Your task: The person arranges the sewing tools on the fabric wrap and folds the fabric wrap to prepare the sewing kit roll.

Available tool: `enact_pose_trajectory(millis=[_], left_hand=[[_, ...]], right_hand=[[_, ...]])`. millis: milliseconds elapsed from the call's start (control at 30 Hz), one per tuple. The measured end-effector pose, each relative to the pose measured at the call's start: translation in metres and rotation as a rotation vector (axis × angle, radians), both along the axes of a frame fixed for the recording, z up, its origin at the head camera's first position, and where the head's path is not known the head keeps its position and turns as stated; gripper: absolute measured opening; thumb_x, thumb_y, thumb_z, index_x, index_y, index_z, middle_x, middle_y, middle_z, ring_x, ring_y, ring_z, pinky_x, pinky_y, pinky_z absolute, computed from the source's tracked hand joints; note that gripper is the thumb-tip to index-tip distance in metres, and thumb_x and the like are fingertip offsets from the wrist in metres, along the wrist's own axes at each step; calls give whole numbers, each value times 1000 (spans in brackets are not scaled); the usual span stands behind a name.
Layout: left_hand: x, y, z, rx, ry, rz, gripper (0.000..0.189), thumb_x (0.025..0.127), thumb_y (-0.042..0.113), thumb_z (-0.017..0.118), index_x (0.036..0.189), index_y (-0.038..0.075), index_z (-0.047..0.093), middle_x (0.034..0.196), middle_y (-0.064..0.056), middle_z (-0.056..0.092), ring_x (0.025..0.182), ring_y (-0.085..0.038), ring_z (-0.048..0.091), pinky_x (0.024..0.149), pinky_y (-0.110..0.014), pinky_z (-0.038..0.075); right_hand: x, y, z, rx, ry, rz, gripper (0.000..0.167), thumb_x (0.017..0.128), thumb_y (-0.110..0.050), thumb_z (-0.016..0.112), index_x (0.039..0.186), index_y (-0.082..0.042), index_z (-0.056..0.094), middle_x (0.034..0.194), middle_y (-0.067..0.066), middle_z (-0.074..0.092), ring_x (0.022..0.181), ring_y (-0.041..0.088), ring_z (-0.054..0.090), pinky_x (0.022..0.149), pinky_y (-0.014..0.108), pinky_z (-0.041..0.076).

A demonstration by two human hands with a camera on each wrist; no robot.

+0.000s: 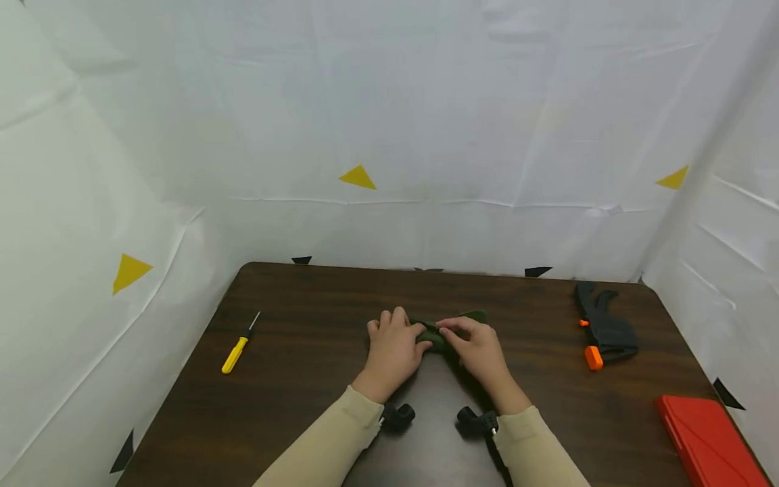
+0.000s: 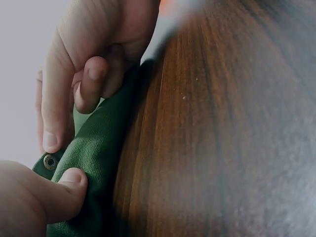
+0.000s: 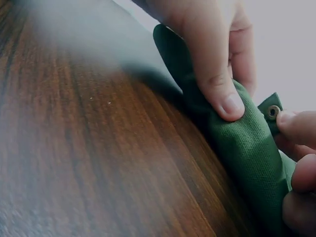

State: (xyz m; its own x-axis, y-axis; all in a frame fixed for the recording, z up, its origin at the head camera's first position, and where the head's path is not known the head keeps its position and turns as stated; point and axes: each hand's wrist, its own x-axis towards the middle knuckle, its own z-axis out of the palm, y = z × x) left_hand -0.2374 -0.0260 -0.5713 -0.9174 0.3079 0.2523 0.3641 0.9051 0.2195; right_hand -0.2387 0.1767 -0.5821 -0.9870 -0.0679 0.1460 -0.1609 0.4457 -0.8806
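A rolled piece of green woven fabric [image 1: 433, 340] lies between the two hands at the middle of the table. My left hand [image 1: 392, 346] grips it, thumb [image 2: 74, 185] pressed on the near side of the roll and fingers behind. On a small tab of the fabric sits a round metal snap [image 2: 50, 162]. My right hand [image 1: 477, 348] pinches this tab, with a fingertip at the snap [image 3: 272, 112] in the right wrist view. Toward the right, one rounded end of the fabric [image 1: 475, 316] sticks out past the right hand.
A yellow-handled screwdriver [image 1: 236, 353] lies on the left of the dark wood table [image 1: 292, 419]. Over on the right are a black and orange bar clamp [image 1: 608, 331] and a red case [image 1: 709, 439] at the edge. White sheeting [image 1: 426, 122] stands behind and on both sides.
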Motion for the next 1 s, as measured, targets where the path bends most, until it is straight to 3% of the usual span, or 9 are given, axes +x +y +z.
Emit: enact_pose_trajectory(millis=[300,433,667,867,1000], left_hand=[[-5,-5,-6,84,-41,-21,34,101,51,75,126,29,81,107,-1,55,90,-20,39,79,-40,30],[-6,-4,-8,136,-59,-40,33,100,49,77,125,28,82,106,-1,54,90,-19,38,78,-39,27],[-8,-1,-10,147,-55,-53,32,100,49,77,123,28,82,105,1,52,89,-19,36,79,-39,25],[-10,-2,-11,180,-82,-53,31,98,48,77,121,29,82,106,1,53,91,-19,36,80,-39,25],[-10,-4,-12,202,-104,-47,30,97,49,78,120,30,82,108,0,54,92,-19,37,81,-39,24]], right_hand=[[-2,3,0,-4,33,119,10,103,-22,79,111,-22,84,103,4,70,50,17,54,48,31,52],[-1,5,-1,2,44,133,11,102,-16,80,110,-20,85,102,2,68,51,15,53,49,30,53],[-3,5,-1,139,155,141,13,100,-11,81,111,-17,85,103,-1,69,63,11,49,59,25,49],[-5,6,0,76,85,149,7,99,-14,82,106,-18,83,101,0,67,68,13,49,63,24,47],[-5,3,1,99,93,142,3,98,-17,84,100,-18,82,97,-1,67,68,14,50,63,24,47]])
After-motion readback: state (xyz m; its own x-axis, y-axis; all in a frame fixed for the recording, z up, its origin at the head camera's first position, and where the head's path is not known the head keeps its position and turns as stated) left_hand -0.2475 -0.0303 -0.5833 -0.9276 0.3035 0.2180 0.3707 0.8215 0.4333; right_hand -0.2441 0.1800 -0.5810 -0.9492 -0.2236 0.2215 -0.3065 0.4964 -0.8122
